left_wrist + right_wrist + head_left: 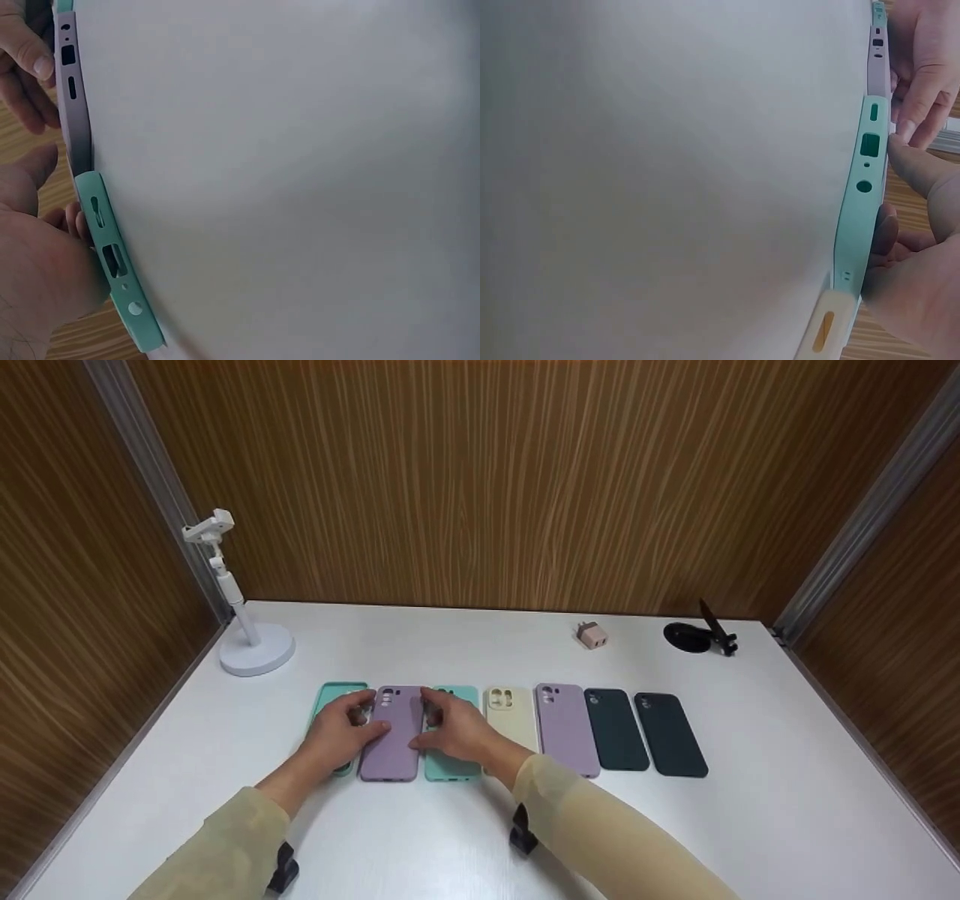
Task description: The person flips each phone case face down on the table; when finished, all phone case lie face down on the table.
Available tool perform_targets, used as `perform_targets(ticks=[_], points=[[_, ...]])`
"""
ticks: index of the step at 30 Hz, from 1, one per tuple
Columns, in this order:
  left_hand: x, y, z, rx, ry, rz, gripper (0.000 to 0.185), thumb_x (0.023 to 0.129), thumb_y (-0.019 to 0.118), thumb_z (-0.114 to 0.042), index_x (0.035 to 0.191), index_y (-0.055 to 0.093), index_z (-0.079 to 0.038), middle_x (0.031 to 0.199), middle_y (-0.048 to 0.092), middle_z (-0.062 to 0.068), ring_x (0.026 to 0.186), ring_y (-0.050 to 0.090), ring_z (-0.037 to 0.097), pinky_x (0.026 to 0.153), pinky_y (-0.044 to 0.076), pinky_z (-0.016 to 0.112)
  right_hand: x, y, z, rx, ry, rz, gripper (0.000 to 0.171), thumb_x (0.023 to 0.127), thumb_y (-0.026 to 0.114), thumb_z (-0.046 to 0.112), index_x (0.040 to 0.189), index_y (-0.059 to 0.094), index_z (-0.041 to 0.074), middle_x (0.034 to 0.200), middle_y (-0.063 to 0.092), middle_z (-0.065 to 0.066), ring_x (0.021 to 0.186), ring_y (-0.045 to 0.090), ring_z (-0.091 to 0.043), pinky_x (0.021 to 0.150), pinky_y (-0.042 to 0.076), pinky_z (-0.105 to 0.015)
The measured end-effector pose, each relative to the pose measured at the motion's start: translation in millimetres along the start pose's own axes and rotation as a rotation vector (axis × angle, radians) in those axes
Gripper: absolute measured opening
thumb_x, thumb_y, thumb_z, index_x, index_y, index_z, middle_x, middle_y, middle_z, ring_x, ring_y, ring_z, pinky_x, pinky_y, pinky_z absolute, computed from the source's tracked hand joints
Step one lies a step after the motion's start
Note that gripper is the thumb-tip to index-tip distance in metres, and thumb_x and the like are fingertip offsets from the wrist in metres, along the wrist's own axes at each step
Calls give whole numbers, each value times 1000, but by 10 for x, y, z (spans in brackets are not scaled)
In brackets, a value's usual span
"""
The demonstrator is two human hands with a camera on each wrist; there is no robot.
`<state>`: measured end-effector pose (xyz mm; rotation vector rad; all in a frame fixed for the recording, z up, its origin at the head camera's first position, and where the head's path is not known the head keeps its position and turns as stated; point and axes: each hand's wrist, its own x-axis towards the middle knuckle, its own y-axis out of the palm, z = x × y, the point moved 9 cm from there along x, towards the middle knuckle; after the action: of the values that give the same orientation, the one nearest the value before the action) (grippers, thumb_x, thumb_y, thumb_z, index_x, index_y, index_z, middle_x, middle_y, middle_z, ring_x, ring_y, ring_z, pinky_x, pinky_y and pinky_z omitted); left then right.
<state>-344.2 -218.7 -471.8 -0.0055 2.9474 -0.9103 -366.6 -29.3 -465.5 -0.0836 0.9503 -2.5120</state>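
Several phone cases lie in a row on the white table (450,840). My left hand (367,712) and right hand (426,718) meet on the second case from the left, a purple case (391,742). Each hand pinches one of its long edges between thumb and fingers. The left palm covers a teal case (330,697), and the right palm lies over another teal case (450,769). The left wrist view shows the purple case's end (71,97) and the teal case's end (112,255) beside my left hand (30,262). The right wrist view shows the other teal case (862,187) by my right hand (922,285).
Right of the hands lie a cream case (510,712), a second purple case (566,727) and two dark cases (615,729) (670,733). A white phone stand (251,649) is at the back left. A pink plug (592,635) and a black stand (701,636) are at the back right. Wood walls enclose the table.
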Motion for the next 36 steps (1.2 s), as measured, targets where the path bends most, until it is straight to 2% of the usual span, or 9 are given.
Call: perform_targets(ticks=[4, 10, 15, 21, 29, 36], points=[[-18, -84, -45, -51, 5, -11, 66, 100, 76, -21, 158, 48, -6, 152, 54, 16, 116, 60, 26, 92, 52, 32, 8, -17, 1, 21, -3, -7, 87, 91, 88, 26, 164, 42, 14, 134, 67, -7, 110, 61, -17, 102, 52, -37], [-38, -299, -85, -67, 23, -42, 64, 100, 76, -20, 157, 49, -4, 149, 57, 17, 115, 61, 26, 86, 51, 28, 32, -77, 31, 104, 14, -36, 75, 93, 85, 21, 158, 51, 14, 151, 60, -4, 120, 65, -20, 102, 54, -38], [-54, -513, 8, -27, -24, -61, 66, 101, 75, -23, 158, 48, -7, 152, 56, 15, 117, 57, 27, 91, 48, 33, 50, -53, 158, 154, 9, -39, 66, 94, 84, 20, 154, 57, 14, 146, 63, -2, 123, 65, -22, 102, 55, -38], [-84, -679, 122, 6, -43, -38, 69, 102, 74, -24, 161, 43, -4, 156, 51, 19, 124, 54, 32, 101, 48, 41, 77, 104, 384, 185, -32, -31, 66, 93, 84, 18, 153, 57, 14, 136, 68, -2, 120, 65, -21, 99, 57, -36], [-80, -734, 382, -19, -105, -3, 74, 101, 75, -27, 162, 39, -5, 162, 43, 21, 133, 51, 37, 111, 46, 47, 143, 392, 598, 201, -44, -11, 66, 94, 85, 19, 153, 58, 14, 134, 69, -2, 117, 67, -18, 97, 58, -34], [-56, -701, 515, 14, -125, 20, 76, 100, 76, -27, 162, 39, -2, 161, 44, 22, 122, 52, 32, 103, 46, 42, 170, 543, 648, 166, -9, 5, 66, 92, 86, 21, 153, 59, 17, 139, 68, -1, 120, 65, -15, 103, 54, -33]])
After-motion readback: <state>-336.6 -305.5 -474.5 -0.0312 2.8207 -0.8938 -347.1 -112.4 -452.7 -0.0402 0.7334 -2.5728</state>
